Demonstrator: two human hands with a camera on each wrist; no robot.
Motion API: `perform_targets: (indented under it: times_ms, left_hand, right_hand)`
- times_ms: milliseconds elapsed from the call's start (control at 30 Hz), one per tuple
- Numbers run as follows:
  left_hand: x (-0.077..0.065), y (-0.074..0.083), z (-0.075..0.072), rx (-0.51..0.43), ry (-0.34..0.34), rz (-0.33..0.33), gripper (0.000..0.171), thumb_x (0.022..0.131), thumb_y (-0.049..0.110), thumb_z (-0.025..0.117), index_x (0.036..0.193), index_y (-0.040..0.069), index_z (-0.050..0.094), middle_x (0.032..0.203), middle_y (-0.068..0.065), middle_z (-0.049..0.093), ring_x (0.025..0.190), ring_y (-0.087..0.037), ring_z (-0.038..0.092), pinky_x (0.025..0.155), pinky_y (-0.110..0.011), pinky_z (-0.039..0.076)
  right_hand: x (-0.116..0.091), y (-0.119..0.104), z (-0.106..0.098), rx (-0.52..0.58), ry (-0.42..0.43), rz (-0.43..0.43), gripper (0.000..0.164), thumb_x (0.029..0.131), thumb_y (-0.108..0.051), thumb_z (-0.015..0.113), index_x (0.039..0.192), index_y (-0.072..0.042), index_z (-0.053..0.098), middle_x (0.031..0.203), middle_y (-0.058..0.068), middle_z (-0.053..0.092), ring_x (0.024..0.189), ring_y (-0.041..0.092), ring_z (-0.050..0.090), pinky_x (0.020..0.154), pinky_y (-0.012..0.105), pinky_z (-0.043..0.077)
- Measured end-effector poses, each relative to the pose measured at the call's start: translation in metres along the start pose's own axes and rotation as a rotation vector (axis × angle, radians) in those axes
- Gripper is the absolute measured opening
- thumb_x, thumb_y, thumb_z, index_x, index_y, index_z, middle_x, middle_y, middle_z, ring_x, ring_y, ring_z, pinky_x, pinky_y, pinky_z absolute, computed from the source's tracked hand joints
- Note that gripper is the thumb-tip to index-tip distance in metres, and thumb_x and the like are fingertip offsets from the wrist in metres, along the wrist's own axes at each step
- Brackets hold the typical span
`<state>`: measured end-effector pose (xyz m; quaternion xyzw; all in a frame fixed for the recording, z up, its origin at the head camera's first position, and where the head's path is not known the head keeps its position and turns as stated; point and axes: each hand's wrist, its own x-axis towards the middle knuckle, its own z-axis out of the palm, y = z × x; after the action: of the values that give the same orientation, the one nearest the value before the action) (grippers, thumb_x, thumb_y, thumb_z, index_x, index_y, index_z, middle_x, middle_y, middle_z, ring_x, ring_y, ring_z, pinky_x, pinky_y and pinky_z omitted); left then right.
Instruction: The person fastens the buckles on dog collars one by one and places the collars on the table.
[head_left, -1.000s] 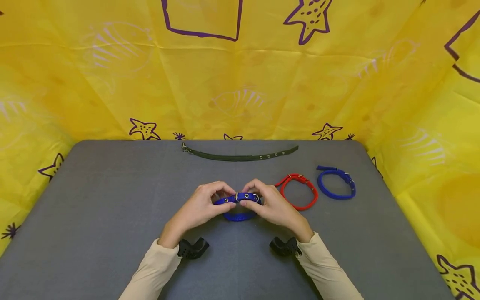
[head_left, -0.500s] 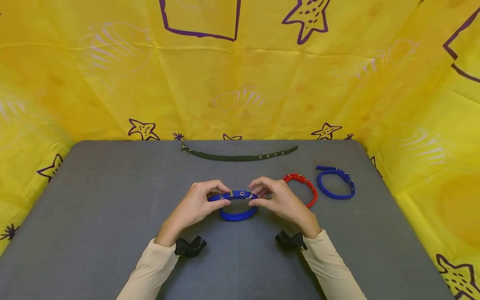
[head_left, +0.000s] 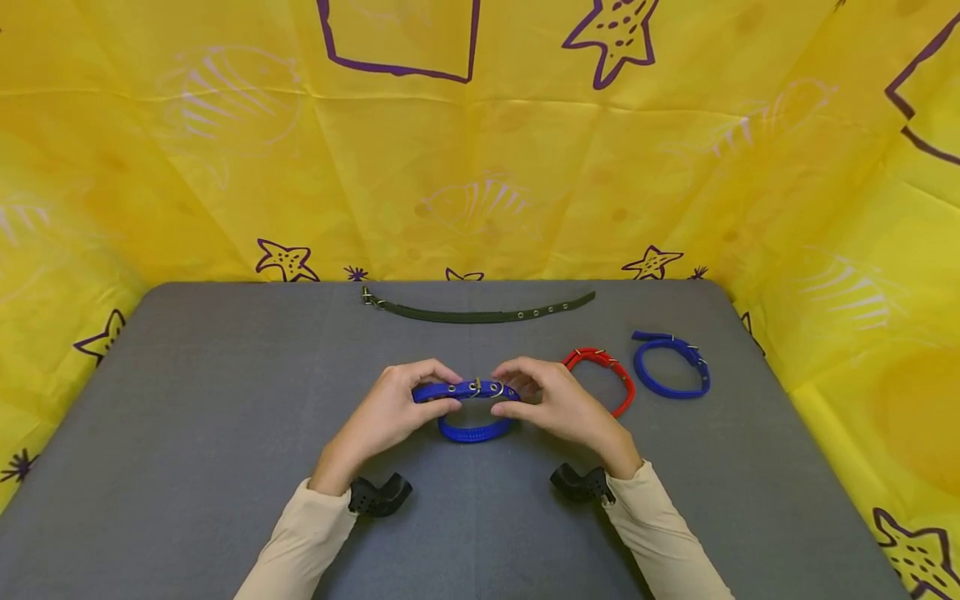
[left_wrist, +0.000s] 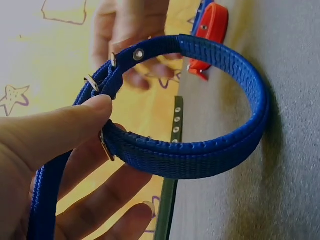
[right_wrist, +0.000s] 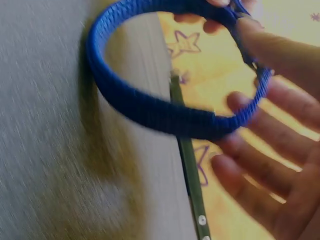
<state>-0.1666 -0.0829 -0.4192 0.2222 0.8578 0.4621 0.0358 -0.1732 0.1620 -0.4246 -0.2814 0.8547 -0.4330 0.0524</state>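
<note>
A blue collar [head_left: 474, 434], buckled into a loop, is held just over the table between the two hands. My left hand [head_left: 392, 408] pinches its strap between thumb and fingers, left of the metal buckle [head_left: 475, 387]. In the left wrist view the free strap end [left_wrist: 47, 200] runs down past the left palm. Around the loop's right side is my right hand [head_left: 564, 410], its fingers spread and relaxed. The right thumb [right_wrist: 280, 50] lies over the strap in the right wrist view, with no firm grip visible.
A red collar [head_left: 624, 392] lies looped beside the right hand, partly hidden by it. Farther right rests another looped blue collar [head_left: 666, 392]. Along the back of the grey table [head_left: 187, 467] stretches an unbuckled green collar [head_left: 465, 317]. Yellow patterned cloth [head_left: 390, 167] hangs behind.
The right hand has moved right from the buckle and loosened its fingers. The left hand has shifted slightly left. In the last half second the buckle has moved a little right between the hands.
</note>
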Motion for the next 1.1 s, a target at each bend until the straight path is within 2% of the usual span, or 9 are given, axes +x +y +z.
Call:
perform_targets:
  times_ms: [133,233,367,533,667,767,833,967,1100]
  left_hand:
    - [0.0,0.002,0.003,-0.028,-0.026,0.05,0.02,0.079,0.027,0.072,0.098,0.028,0.065,0.093,0.011,0.067,0.078,-0.004,0.06,0.067,-0.021,0.049]
    - [0.0,0.002,0.004,-0.054,-0.042,0.063,0.025,0.078,0.023,0.072,0.101,0.027,0.063,0.094,0.009,0.067,0.079,-0.004,0.061,0.069,-0.022,0.05]
    - [0.001,-0.003,0.003,-0.064,-0.053,0.022,0.026,0.075,0.023,0.075,0.097,0.027,0.063,0.088,0.006,0.066,0.073,-0.006,0.059,0.064,-0.023,0.048]
    - [0.002,-0.01,0.003,-0.072,-0.052,-0.052,0.02,0.074,0.03,0.076,0.09,0.027,0.064,0.077,0.007,0.064,0.062,-0.009,0.053,0.055,-0.022,0.042]
    - [0.004,-0.01,0.003,-0.202,-0.056,-0.113,0.023,0.074,0.03,0.076,0.093,0.021,0.066,0.078,0.002,0.067,0.063,-0.01,0.054,0.055,-0.023,0.043]
    - [0.003,-0.004,0.0,-0.317,-0.098,-0.144,0.025,0.077,0.023,0.074,0.098,0.013,0.066,0.089,-0.006,0.069,0.075,-0.015,0.062,0.065,-0.024,0.048]
    - [0.003,-0.003,0.001,-0.342,-0.116,-0.132,0.024,0.078,0.021,0.073,0.099,0.011,0.066,0.092,-0.009,0.069,0.081,-0.018,0.063,0.069,-0.026,0.05]
    - [0.004,-0.01,0.009,-0.306,-0.112,-0.074,0.019,0.08,0.028,0.071,0.095,0.017,0.066,0.088,-0.003,0.068,0.079,-0.016,0.062,0.068,-0.026,0.049]
    - [0.003,0.004,0.009,-0.299,-0.109,-0.051,0.016,0.082,0.023,0.069,0.094,0.013,0.065,0.085,-0.007,0.067,0.074,-0.018,0.06,0.065,-0.025,0.048]
  right_hand:
    - [0.002,-0.006,0.009,0.035,0.033,-0.065,0.035,0.079,-0.036,0.069,0.11,-0.022,0.062,0.1,-0.01,0.065,0.085,0.006,0.061,0.072,0.027,0.051]
    - [0.004,-0.007,0.013,0.03,0.06,-0.075,0.028,0.08,-0.028,0.07,0.107,-0.022,0.064,0.096,-0.009,0.066,0.079,0.005,0.06,0.068,0.026,0.05]
    - [0.003,-0.016,0.01,0.019,0.086,-0.03,0.024,0.08,-0.016,0.07,0.102,-0.016,0.065,0.091,-0.003,0.067,0.074,0.007,0.061,0.068,0.027,0.05]
    - [0.0,-0.034,-0.002,0.024,0.041,0.009,0.022,0.082,-0.011,0.068,0.103,-0.009,0.063,0.089,0.004,0.068,0.076,0.012,0.063,0.072,0.028,0.051]
    - [-0.001,-0.038,-0.008,0.025,0.021,0.033,0.021,0.082,-0.011,0.068,0.102,-0.009,0.063,0.086,0.004,0.068,0.075,0.014,0.063,0.072,0.027,0.05]
    - [-0.002,-0.038,-0.01,0.032,0.019,0.04,0.021,0.081,-0.01,0.068,0.101,-0.008,0.063,0.088,0.006,0.068,0.075,0.015,0.064,0.073,0.028,0.051]
    - [-0.002,-0.038,-0.01,0.044,0.019,0.038,0.021,0.081,-0.009,0.068,0.102,-0.007,0.062,0.091,0.006,0.068,0.077,0.015,0.065,0.073,0.028,0.051]
    - [-0.001,-0.027,-0.006,0.076,0.016,0.001,0.027,0.082,-0.011,0.068,0.107,-0.01,0.061,0.101,0.004,0.067,0.087,0.016,0.066,0.075,0.029,0.051]
    - [-0.001,-0.011,0.0,0.08,0.05,-0.072,0.031,0.083,-0.021,0.068,0.112,-0.019,0.06,0.108,-0.004,0.065,0.094,0.013,0.063,0.079,0.03,0.051]
